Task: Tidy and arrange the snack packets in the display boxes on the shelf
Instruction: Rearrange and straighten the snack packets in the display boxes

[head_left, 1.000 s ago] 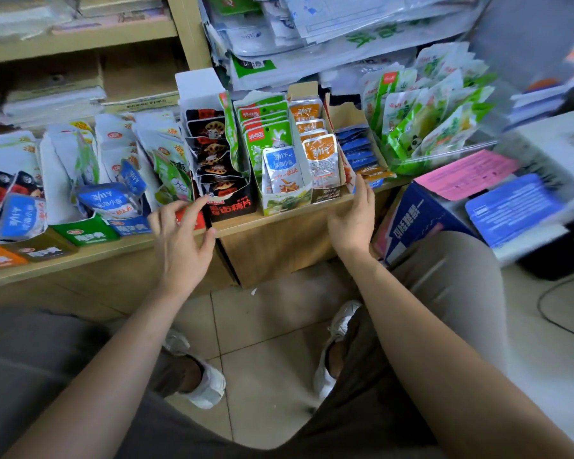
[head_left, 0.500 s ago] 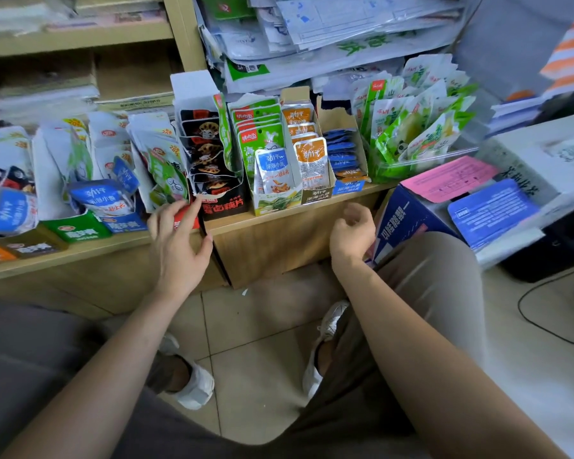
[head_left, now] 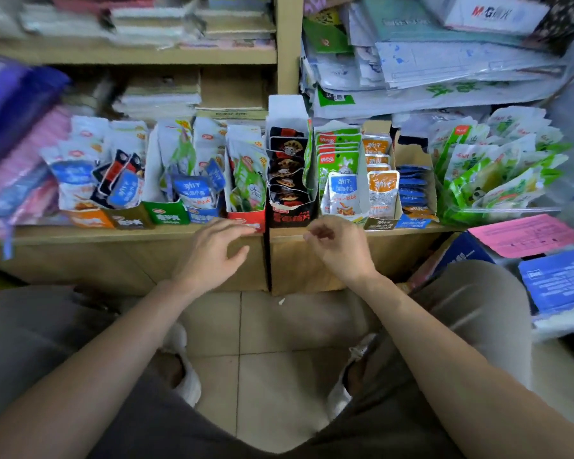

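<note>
A row of small display boxes full of snack packets stands along the wooden shelf (head_left: 120, 234). At the middle are a red box (head_left: 246, 216) and a black box (head_left: 290, 214) with dark packets. Right of them stand green, blue and orange packets (head_left: 343, 190) in cardboard boxes, then a clear tray of green packets (head_left: 497, 180). On the left, blue and white packets (head_left: 193, 190) lean untidily. My left hand (head_left: 212, 256) hovers with fingers spread just below the red box. My right hand (head_left: 338, 250) hangs in front of the shelf edge, fingers loosely curled, holding nothing.
Stacks of paper and plastic sleeves (head_left: 444, 67) fill the shelf above on the right. Notebooks (head_left: 159, 94) lie behind the boxes. A blue carton with pink paper (head_left: 524, 240) sits at my right knee. Below me is tiled floor (head_left: 272, 369).
The view has swung left, putting the red and black boxes at the middle. My right hand has left the right-hand boxes and moved left; my left hand stays by the red box.
</note>
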